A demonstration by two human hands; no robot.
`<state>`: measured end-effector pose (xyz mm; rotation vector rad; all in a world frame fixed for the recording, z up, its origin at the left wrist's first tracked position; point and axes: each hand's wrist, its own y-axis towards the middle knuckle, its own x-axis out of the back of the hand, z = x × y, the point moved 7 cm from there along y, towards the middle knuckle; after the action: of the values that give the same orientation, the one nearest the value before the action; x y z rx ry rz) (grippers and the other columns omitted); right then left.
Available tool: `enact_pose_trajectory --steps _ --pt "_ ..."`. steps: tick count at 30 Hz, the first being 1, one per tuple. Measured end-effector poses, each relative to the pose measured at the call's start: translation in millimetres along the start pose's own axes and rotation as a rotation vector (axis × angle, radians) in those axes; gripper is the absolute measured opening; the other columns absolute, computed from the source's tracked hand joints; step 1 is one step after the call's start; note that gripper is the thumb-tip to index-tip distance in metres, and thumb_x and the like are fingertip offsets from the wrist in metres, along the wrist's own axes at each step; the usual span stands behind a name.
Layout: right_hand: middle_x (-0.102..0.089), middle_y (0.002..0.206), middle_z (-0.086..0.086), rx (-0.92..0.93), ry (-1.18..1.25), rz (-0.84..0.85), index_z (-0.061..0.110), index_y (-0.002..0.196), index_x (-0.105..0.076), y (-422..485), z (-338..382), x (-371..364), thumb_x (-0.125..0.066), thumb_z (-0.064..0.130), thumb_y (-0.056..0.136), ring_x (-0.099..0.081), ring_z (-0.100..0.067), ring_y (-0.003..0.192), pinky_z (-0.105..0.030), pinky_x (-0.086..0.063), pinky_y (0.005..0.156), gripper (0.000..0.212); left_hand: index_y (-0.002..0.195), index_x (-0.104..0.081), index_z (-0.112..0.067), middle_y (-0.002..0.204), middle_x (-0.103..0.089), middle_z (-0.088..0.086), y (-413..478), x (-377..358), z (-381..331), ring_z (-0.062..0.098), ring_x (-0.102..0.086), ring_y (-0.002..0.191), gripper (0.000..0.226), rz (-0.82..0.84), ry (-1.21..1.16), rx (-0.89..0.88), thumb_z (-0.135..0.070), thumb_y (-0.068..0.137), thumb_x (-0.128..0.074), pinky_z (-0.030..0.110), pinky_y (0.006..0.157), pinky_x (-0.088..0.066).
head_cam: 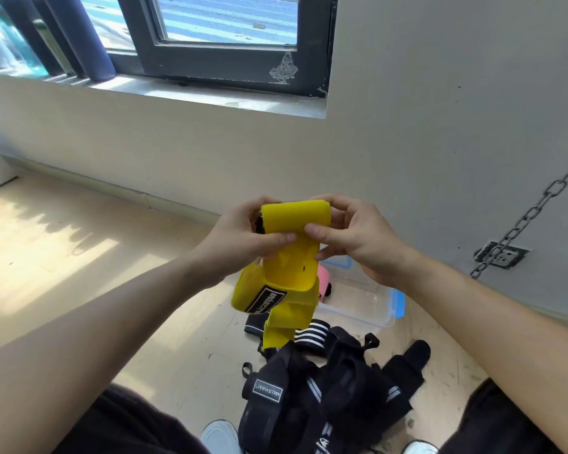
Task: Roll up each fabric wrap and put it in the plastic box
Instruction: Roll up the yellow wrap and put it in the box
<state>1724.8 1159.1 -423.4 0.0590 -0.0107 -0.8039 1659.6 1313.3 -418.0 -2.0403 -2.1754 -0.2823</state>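
Head view looks down past two bare forearms to a pale wooden floor [63,257], sunlit at the left, below a dark-framed window [223,37] in a cream wall.

Left of centre, the left hand [243,237] grips the rolled top end of a bright yellow elastic fabric wrap [292,257]. Its thumb presses across the front of the strip and its fingers curl behind the roll. The wrap is held up in the air between both hands, well above the floor. Its loose length hangs down in folds, with a black rectangular label [266,299] showing on one fold, and the tail ends just over the things below.

The right hand [351,237] holds the other side of the roll in the same manner, with the thumb on the front and the fingers curled over the top and back.

Below and behind the hanging strip stands a clear plastic box with blue latches [368,314], open on the floor near the wall. A pink roll [323,278] shows at its left side, partly hidden by the yellow fabric.

Nearer the person lies a heap of black fabric wraps [325,388], one with white stripes [312,332]. The toes of two white shoes [218,435] show at the bottom edge.

At the far right a grey metal chain [522,221] hangs slanting across the wall, passing over a dark wall socket [500,255].
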Motion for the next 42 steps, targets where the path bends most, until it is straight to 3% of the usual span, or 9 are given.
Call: enact_pose_trajectory --steps 8,14,19,22,27,32,35,38,42 --pt "-0.074 0.104 -0.007 0.064 -0.011 -0.045 0.016 0.117 -0.064 -2.1 2.4 0.2 -0.070 0.003 0.088 -0.073 -0.019 0.091 -0.034 -0.063 0.069 0.033 0.123 -0.064 -0.021 0.110 -0.074 -0.004 -0.3 -2.5 0.5 0.018 -0.072 0.103 0.048 0.037 0.010 0.067 -0.041 0.080 -0.071 0.027 0.073 -0.061" --pt "-0.075 0.111 -0.008 -0.074 0.013 0.003 0.018 0.125 -0.066 -1.0 0.2 -1.2 -0.066 0.041 0.082 -0.073 -0.020 0.097 -0.038 -0.063 0.066 0.048 0.115 -0.067 -0.024 0.099 -0.075 -0.010 -0.2 3.5 0.3 0.012 -0.073 0.098 0.037 -0.004 -0.040 0.053 -0.035 0.080 -0.072 0.024 0.072 -0.058" --pt "-0.075 0.106 -0.015 -0.018 -0.010 -0.019 0.011 0.120 -0.066 -1.0 4.2 1.2 -0.070 0.028 0.081 -0.073 -0.022 0.090 -0.033 -0.062 0.059 0.042 0.118 -0.066 -0.018 0.101 -0.074 -0.004 -0.9 3.2 -1.3 0.011 -0.073 0.096 0.041 0.019 0.038 0.052 -0.031 0.081 -0.076 0.023 0.069 -0.058" --pt "-0.077 0.101 -0.007 -0.006 0.011 -0.044 0.017 0.113 -0.067 -1.0 5.9 6.3 -0.071 0.026 0.079 -0.073 -0.020 0.088 -0.032 -0.062 0.059 0.036 0.121 -0.065 -0.019 0.104 -0.073 -0.003 2.6 9.8 -0.9 0.000 -0.071 0.088 0.036 0.018 0.198 0.035 -0.010 0.088 -0.077 0.015 0.064 -0.054" --pt "-0.078 0.096 0.000 0.005 0.013 -0.103 0.022 0.112 -0.068 -0.5 6.5 17.0 -0.070 0.021 0.085 -0.073 -0.015 0.085 -0.032 -0.061 0.059 0.027 0.126 -0.065 -0.018 0.109 -0.075 0.002 1.5 13.4 22.8 0.009 -0.070 0.094 0.029 0.155 0.300 0.223 -0.008 0.099 -0.061 0.017 0.074 -0.049" --pt "-0.078 0.099 0.001 -0.013 -0.057 -0.194 0.025 0.112 -0.067 0.7 0.4 28.8 -0.070 0.019 0.091 -0.074 -0.015 0.089 -0.034 -0.061 0.062 0.022 0.093 -0.071 -0.012 0.084 -0.071 0.005 3.3 28.8 15.8 0.012 -0.061 0.074 0.004 -0.002 0.313 0.159 -0.008 0.094 -0.070 0.023 0.066 -0.047" --pt "-0.076 0.104 -0.003 -0.042 -0.052 -0.253 0.019 0.118 -0.067 1.5 -3.0 36.5 -0.070 0.019 0.092 -0.073 -0.021 0.095 -0.035 -0.062 0.064 0.026 0.085 -0.073 -0.015 0.083 -0.073 0.005 -2.2 21.1 14.1 0.009 -0.063 0.073 0.013 0.193 0.266 0.174 -0.003 0.090 -0.074 0.024 0.067 -0.048" --pt "-0.076 0.105 -0.005 -0.052 -0.032 -0.264 0.021 0.115 -0.067 2.5 -4.1 38.6 -0.070 0.019 0.092 -0.073 -0.023 0.095 -0.035 -0.062 0.064 0.023 0.103 -0.076 -0.011 0.097 -0.078 0.009 -15.8 0.1 16.3 0.018 -0.069 0.086 0.016 0.483 0.240 0.212 -0.015 0.087 -0.077 0.030 0.077 -0.054" --pt "-0.077 0.103 -0.005 -0.051 0.001 -0.227 0.019 0.116 -0.068 3.4 -3.7 32.7 -0.071 0.018 0.091 -0.073 -0.020 0.092 -0.036 -0.061 0.064 0.025 0.101 -0.073 -0.008 0.092 -0.076 0.004 -3.6 17.0 6.6 0.019 -0.071 0.087 0.038 0.162 0.168 0.139 -0.040 0.082 -0.078 0.033 0.076 -0.054"
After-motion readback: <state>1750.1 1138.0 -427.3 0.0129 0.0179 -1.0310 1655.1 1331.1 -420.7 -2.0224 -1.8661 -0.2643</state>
